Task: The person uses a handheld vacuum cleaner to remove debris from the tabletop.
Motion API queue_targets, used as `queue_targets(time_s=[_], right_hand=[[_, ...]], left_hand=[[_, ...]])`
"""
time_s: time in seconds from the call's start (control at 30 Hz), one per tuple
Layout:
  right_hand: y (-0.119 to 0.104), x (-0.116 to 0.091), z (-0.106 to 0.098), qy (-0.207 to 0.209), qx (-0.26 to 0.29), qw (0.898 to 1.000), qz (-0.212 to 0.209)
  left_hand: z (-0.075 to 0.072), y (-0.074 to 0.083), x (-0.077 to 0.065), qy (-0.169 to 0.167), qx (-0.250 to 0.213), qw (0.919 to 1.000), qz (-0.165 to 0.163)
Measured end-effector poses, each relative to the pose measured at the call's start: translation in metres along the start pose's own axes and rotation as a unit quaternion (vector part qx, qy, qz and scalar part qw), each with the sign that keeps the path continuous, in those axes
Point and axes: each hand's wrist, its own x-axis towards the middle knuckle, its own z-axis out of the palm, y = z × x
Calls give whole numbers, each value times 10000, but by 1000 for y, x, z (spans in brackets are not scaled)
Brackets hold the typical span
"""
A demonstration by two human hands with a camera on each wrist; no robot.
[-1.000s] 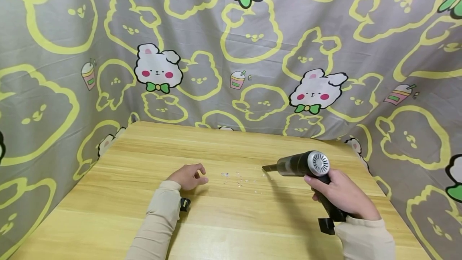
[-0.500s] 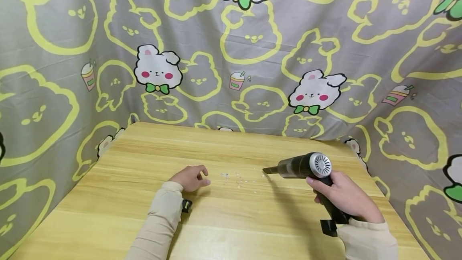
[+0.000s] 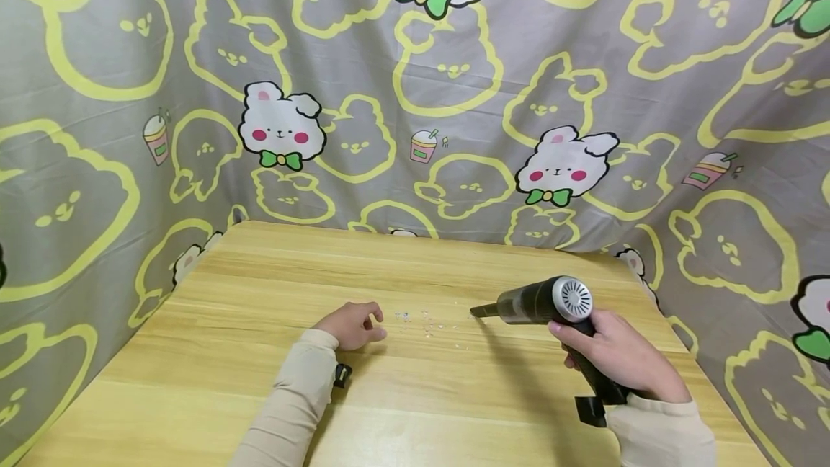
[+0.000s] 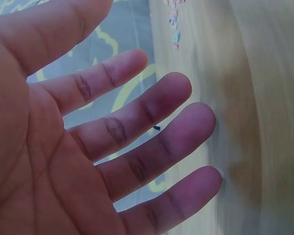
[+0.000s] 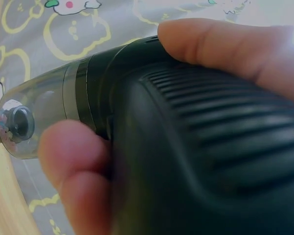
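On the wooden table [image 3: 389, 409], near the middle, lies a loose patch of tiny coloured bits [image 3: 429, 326]. At the right of them, the right hand [image 3: 625, 352] has its fingers wrapped around the grip of a black hand vacuum [image 3: 534, 303], and the narrow nozzle [image 3: 483, 310] points left and down to the right edge of the patch. Whether its tip touches the wood or is just above it, one cannot say well from this view. At the left, the left hand [image 3: 353, 326] holds nothing; its fingers are loose and apart from one another, beside the left edge of the patch.

In the last half second, the left hand has come a little to the right, and the nozzle tip has dropped slightly to the near side. The vacuum's clear cup [image 5: 46, 103] has some small pieces inside [image 5: 9, 134], so the picking-up seems to be partly done. Most of the bits on the wood lie between the left hand and the nozzle, so a good part of the work is probably left.
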Motion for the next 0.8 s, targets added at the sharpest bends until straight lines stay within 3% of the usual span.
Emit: queue_targets(time_s=[0.33, 0.8], right_hand=[[-1, 1, 1, 42, 28, 10000, -74], [-1, 6, 4, 128, 35, 9999, -84]], left_hand=[[2, 0, 2, -66, 3, 10000, -13], [-6, -6, -1, 112, -114, 9996, -226]])
